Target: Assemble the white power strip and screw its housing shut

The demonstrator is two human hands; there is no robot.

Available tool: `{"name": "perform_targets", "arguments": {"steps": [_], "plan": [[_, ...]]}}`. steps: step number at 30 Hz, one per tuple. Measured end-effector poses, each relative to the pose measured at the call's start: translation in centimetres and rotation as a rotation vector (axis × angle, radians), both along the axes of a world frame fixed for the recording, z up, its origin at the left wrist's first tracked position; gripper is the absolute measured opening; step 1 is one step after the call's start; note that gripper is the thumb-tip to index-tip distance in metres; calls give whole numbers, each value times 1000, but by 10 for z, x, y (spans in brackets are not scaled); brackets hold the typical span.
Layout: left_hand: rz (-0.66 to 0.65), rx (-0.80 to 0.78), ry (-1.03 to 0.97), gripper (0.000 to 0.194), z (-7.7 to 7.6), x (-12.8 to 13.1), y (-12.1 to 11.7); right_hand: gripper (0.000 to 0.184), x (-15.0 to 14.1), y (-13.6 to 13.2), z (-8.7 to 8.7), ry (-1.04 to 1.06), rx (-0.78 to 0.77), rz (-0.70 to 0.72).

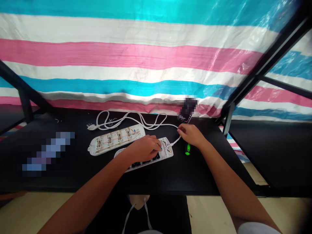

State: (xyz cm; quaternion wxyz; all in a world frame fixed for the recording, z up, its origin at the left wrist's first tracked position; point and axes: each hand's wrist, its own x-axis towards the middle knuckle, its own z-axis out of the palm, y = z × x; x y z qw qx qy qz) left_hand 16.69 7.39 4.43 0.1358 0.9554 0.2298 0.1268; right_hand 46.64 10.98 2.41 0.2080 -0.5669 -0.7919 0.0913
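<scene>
My left hand [148, 148] is over one half of an opened white power strip [168, 151], its fingers curled down into the casing. A bit of blue, perhaps a wire, shows at its fingertips; what they pinch is mostly hidden. Black socket parts are partly visible beneath that hand. To the right, my right hand [191, 134] has its thumb and fingers closed on the white power cord [175, 141] where it leaves the casing. The other power strip half [114, 139], with metal contacts and thin wires showing, lies behind my left forearm.
The looped cord ends in a plug [92, 126] on the black table [73, 172]. A green-and-black screwdriver handle [187, 149] lies below my right hand. Behind it leans a phone [184, 117]. Striped sheeting [136, 55] hangs behind, with black metal frame bars at both sides.
</scene>
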Motion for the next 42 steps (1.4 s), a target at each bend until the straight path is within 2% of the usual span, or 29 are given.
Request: {"name": "perform_targets", "arguments": {"steps": [5,7,9,11,13,15,17,18,21,24,29,34,38,42], "plan": [[72,4,-151,23,0,-14,1,9,1,0,0,20,11,-2],[152,25,-259,21,2,-28,-3,9,1,0,0,28,18,-4],[287,79,-402,18,2,-50,-11,9,1,0,1,35,27,-6],[526,184,-536,17,1,-78,-25,9,0,-2,3,44,38,-9],[893,264,-614,18,-4,-113,-42,10,-1,-3,4,56,52,-9],[1202,311,-588,22,-12,-148,-58,12,-5,-5,5,71,68,-10],[1429,295,-558,34,-22,-178,-69,14,-9,-6,4,91,83,-12],[1470,201,-525,41,-28,-189,-71,16,-12,-6,4,101,88,-11],[1467,-3,-343,53,-43,-205,-68,19,-22,-7,3,124,85,9],[1440,-11,-194,54,-52,-201,-60,21,-35,-8,4,132,43,39],[1372,-8,-219,54,-56,-191,-55,27,-70,-6,11,105,-69,130],[1341,5,-242,55,-59,-196,-60,19,-122,16,15,26,-190,236],[1365,28,-268,58,-60,-197,-61,15,-156,35,13,4,-254,202],[1370,30,-281,57,-59,-198,-62,9,-170,40,8,42,-278,130]]}}
